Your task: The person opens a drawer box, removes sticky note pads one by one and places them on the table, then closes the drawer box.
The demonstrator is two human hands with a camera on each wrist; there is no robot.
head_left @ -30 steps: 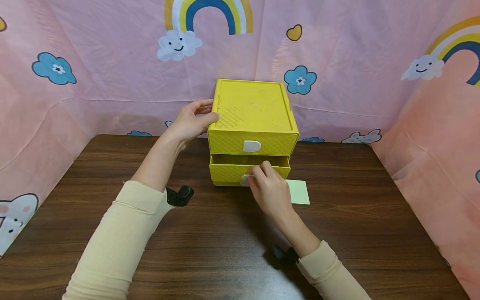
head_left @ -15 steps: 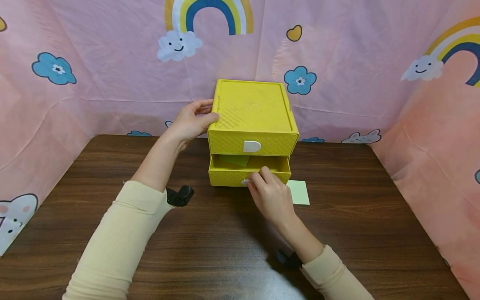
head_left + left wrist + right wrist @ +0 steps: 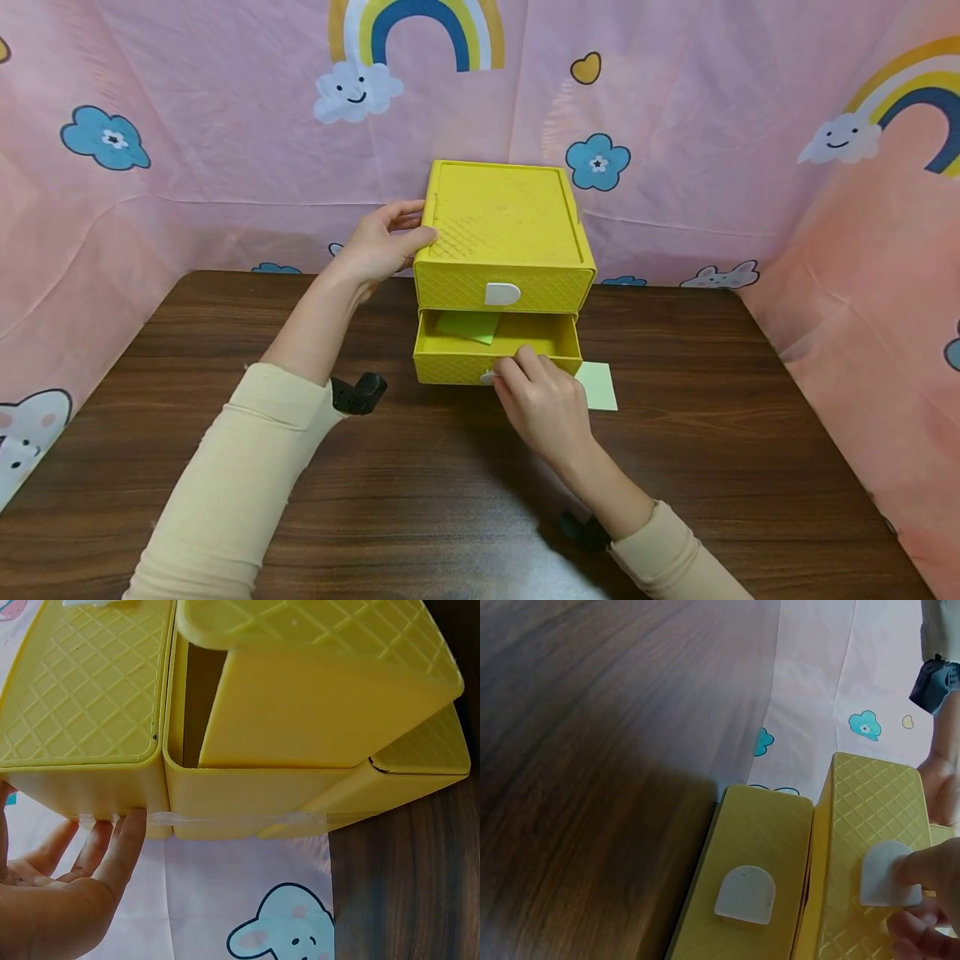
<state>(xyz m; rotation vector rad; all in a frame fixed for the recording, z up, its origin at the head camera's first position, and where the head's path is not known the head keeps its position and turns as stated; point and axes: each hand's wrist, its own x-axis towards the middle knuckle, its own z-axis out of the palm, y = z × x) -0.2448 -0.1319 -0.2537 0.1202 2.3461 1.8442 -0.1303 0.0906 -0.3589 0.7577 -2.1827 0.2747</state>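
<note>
A yellow drawer cabinet (image 3: 506, 212) with a lattice-patterned front stands at the back of the table. Its middle drawer (image 3: 446, 367) is pulled partway out, and inside lies a green paper (image 3: 472, 326). My right hand (image 3: 543, 404) pinches the white handle (image 3: 885, 874) of that drawer between thumb and fingers. My left hand (image 3: 378, 242) rests against the cabinet's left side near the top, with its thumb on the upper edge. In the left wrist view the fingers (image 3: 124, 851) press on the side wall. The top drawer (image 3: 457, 287) and the bottom drawer (image 3: 750, 840) are closed.
A pale green paper square (image 3: 598, 387) lies on the dark wooden table (image 3: 420, 500), just right of the cabinet and partly behind my right hand. A pink printed cloth (image 3: 262, 125) hangs close behind the cabinet and along both sides.
My right hand has drawn the middle drawer further out toward me. More of the green paper inside shows now, and the bottom drawer is hidden in the head view. My left hand stays put.
</note>
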